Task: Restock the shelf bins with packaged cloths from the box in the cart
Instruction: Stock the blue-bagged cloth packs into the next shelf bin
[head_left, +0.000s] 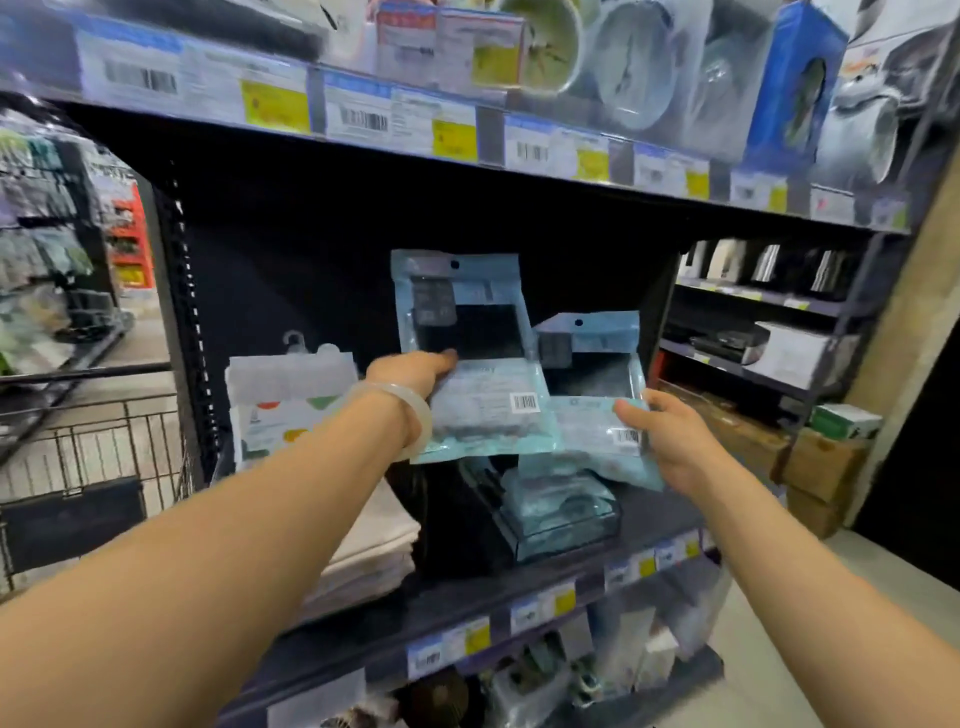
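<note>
**Two packs up at the shelf, not yet in the bin**

The left hand holds one blue cloth pack up in front of the dark shelf; its fingers curl round the pack's left edge, with the fingertips on the front; the right hand holds a second blue pack by its lower right corner, thumb on the front, and the other fingers are hidden behind it; the two packs overlap a little in the middle.

Just below them sits a clear bin on the shelf; it already has some blue packs in it, but I cannot tell how many, as the picture is blurry there; both held packs are above the bin, not inside it.

To the left stands a white pack with coloured dots, and folded white cloths lie under it; the cart shows at the far left, but its box is not clear to see.

So I think the job is partly done; these two packs still need to go down into the bin, and more may wait in the cart.
</note>
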